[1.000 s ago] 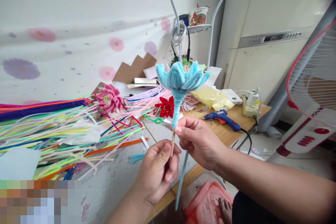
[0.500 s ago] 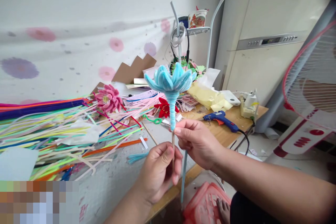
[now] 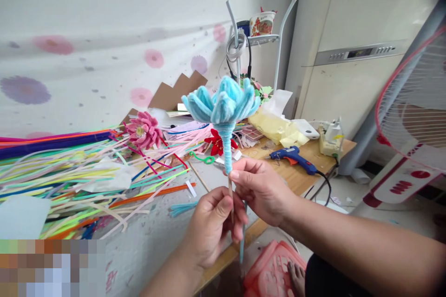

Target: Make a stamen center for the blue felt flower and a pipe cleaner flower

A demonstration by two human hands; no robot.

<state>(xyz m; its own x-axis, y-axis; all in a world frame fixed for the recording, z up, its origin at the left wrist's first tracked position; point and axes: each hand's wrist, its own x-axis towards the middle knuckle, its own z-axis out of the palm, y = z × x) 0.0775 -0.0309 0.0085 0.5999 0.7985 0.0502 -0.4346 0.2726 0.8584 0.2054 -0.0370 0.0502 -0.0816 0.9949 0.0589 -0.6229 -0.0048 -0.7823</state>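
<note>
Gripping a wooden stick (image 3: 230,188) with the left fingers (image 3: 222,209) and pinching where its blue wrap (image 3: 227,151) ends with the right fingers (image 3: 245,177), blue flower (image 3: 223,106) right above. Can't make out the stick's lower end inside the left fingers, or the middle of a blue strip (image 3: 241,249) dangling below. Cluttered table (image 3: 260,151) under the fingers, fan (image 3: 416,111) cut off well to their right.

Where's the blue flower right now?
Head view, centre: the blue flower tops the wooden stick in the left hand, above the right hand.
</note>
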